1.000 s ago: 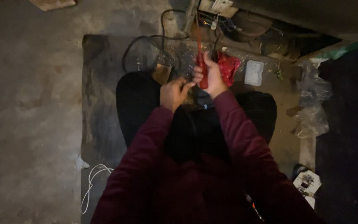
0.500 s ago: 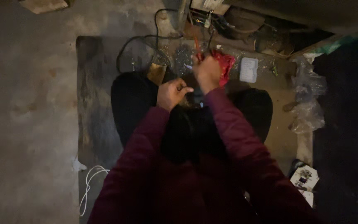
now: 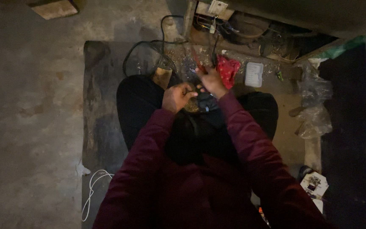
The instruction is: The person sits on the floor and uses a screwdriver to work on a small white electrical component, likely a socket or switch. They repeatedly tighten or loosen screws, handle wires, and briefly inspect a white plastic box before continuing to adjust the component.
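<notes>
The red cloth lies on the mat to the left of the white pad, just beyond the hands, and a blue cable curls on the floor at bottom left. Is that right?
Not quite: the cable at bottom left is white, not blue. The head view shows it. The rest holds: the red cloth lies left of the white pad, just beyond the hands.

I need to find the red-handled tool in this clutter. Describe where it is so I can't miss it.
Start at the dark mat the person sits on and follow the maroon right sleeve forward to the right hand. The tool sticks out forward from that hand, a thin red handle angled up and left. The red cloth just right of it is crumpled and lies on the floor, not held.
</notes>
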